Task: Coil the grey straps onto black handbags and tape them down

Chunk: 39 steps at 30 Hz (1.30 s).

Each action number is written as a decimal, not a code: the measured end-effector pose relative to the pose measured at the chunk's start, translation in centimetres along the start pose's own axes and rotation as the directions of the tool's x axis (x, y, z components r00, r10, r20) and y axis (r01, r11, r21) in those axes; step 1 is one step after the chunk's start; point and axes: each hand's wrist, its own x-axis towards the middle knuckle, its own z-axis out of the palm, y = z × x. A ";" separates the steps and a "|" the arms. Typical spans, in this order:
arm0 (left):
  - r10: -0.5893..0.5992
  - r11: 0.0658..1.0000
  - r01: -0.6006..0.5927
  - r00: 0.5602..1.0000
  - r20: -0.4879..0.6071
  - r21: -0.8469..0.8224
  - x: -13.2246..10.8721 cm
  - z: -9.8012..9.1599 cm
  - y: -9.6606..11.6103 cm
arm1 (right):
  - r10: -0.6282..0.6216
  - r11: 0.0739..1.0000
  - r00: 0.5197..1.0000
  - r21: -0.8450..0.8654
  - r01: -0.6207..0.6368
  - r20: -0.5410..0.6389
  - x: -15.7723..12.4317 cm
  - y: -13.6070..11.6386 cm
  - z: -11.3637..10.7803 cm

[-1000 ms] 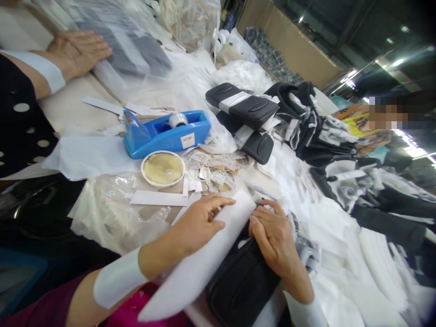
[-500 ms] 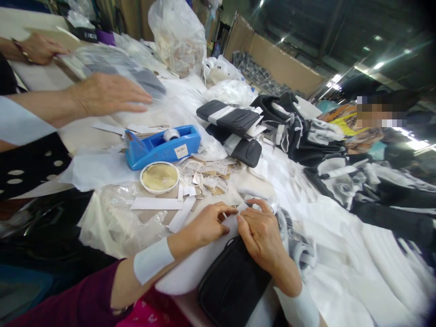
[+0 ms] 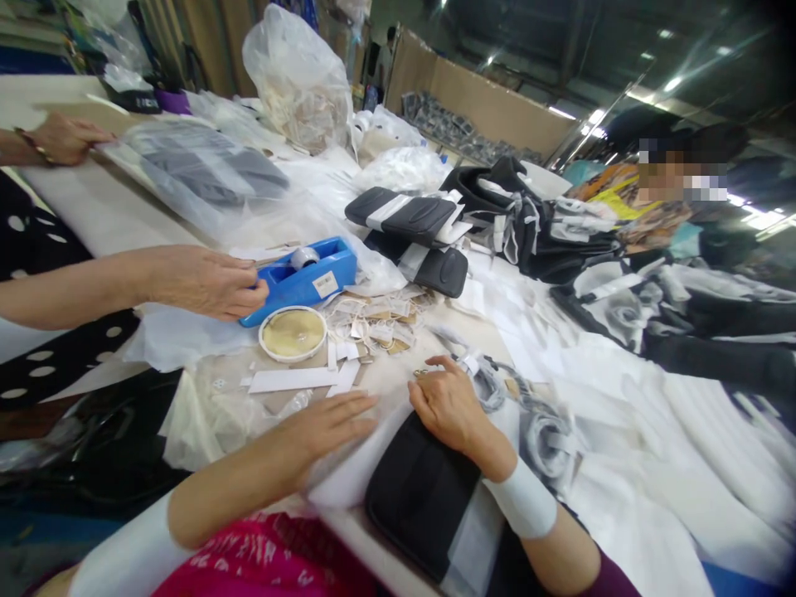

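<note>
My left hand (image 3: 323, 431) lies flat with its fingers stretched out on a white foam sheet (image 3: 348, 473) at the table's near edge. My right hand (image 3: 444, 402) rests with bent fingers on the far end of a black padded piece (image 3: 416, 497) that the sheet partly wraps. Its fingertips press the sheet's edge; I cannot make out anything held in them.
A co-worker's hand (image 3: 205, 282) on the left touches a blue tape dispenser (image 3: 304, 278). A round white dish (image 3: 292, 333) and a heap of paper tags (image 3: 373, 319) lie beyond my hands. Black padded pieces (image 3: 404, 217), dark garments (image 3: 560, 232) and plastic bags (image 3: 298, 75) fill the table.
My left hand slid back toward me and flattened on the foam sheet. My right hand moved slightly left. The co-worker's hand came down from the bagged items to the tape dispenser.
</note>
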 end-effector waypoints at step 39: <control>-0.419 0.904 0.407 0.905 -0.080 -0.130 6.1 2.9 3.5 | 0.035 0.830 0.998 0.557 0.001 -0.055 0.3 -0.2 -3.7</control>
